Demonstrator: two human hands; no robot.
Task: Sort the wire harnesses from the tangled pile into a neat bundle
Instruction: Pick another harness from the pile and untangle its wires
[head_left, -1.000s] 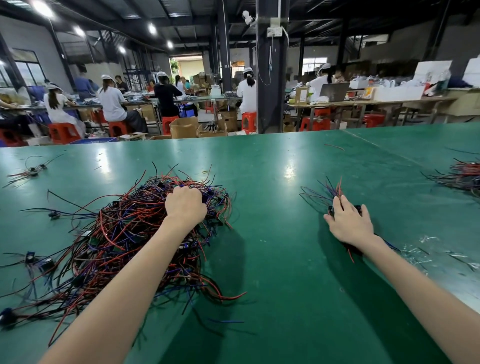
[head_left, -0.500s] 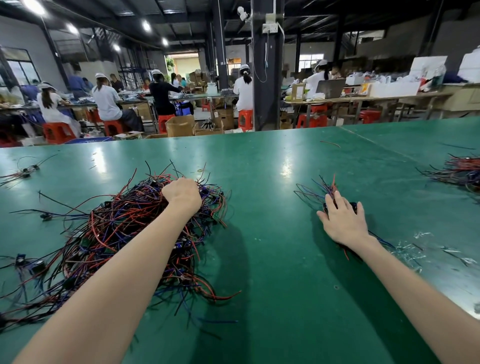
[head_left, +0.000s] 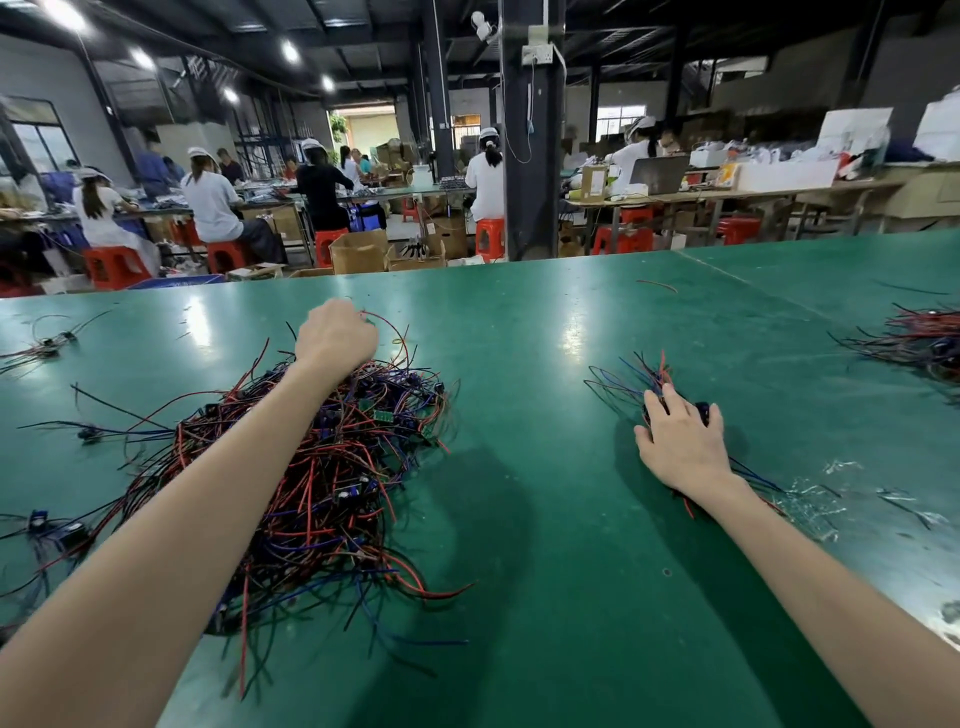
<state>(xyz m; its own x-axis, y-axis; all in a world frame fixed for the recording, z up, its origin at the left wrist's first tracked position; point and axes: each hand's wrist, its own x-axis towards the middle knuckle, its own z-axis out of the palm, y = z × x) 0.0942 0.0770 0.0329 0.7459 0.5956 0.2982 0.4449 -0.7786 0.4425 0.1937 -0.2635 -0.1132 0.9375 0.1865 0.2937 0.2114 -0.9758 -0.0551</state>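
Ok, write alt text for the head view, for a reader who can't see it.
A person's left hand grips a few wires above a tangled pile of red, blue and black wire harnesses on a green table, while the right hand rests flat on a small bundle. Other workers sit in the background.

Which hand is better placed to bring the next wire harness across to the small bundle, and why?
Left. The left hand grips red wires above the tangled red, blue and black wire pile, while the right hand lies flat on the small wire bundle, pinning it.
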